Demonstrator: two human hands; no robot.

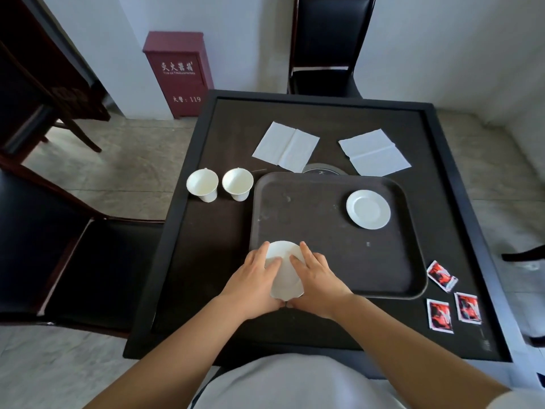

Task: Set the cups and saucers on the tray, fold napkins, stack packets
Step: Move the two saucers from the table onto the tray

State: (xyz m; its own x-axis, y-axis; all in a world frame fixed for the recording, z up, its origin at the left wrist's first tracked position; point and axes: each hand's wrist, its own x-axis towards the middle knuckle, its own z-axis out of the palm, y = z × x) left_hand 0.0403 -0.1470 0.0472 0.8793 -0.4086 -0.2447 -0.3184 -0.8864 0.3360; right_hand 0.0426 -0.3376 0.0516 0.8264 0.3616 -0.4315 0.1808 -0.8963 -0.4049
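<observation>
Both hands hold a white saucer at the near left corner of the dark tray. My left hand grips its left side and my right hand grips its right side, fingers over the top. A second white saucer lies flat on the tray's far right. Two white cups stand upright on the table left of the tray. Two unfolded white napkins lie behind the tray. Three red packets lie apart on the table at the right.
The dark square table has a raised rim. Black chairs stand at the far side and at the left. A red fire cabinet stands on the floor by the wall. A round inset shows behind the tray.
</observation>
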